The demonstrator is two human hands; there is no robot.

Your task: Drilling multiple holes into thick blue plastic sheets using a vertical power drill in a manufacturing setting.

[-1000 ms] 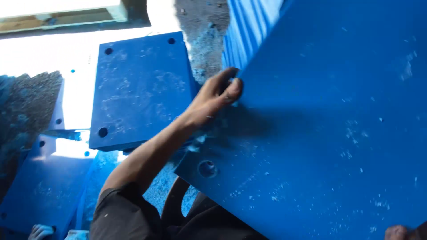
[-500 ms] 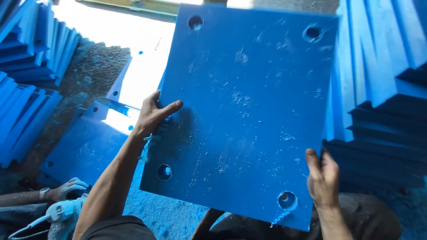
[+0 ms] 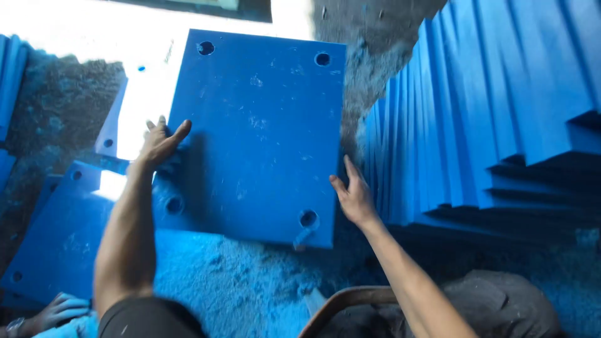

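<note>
Two hands grip one flat blue rectangular plastic panel (image 3: 256, 131) with corner holes: left hand (image 3: 159, 143) on its left edge, right hand (image 3: 354, 197) on its right edge.

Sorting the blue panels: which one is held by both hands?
The big blue panel with four corner holes, gripped by the left hand and right hand; the others lie flat or stand stacked at right.

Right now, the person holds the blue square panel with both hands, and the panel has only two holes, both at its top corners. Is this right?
Not quite. The head view shows four holes in the blue panel, one near each corner. The left hand and right hand do hold its two side edges.
</note>
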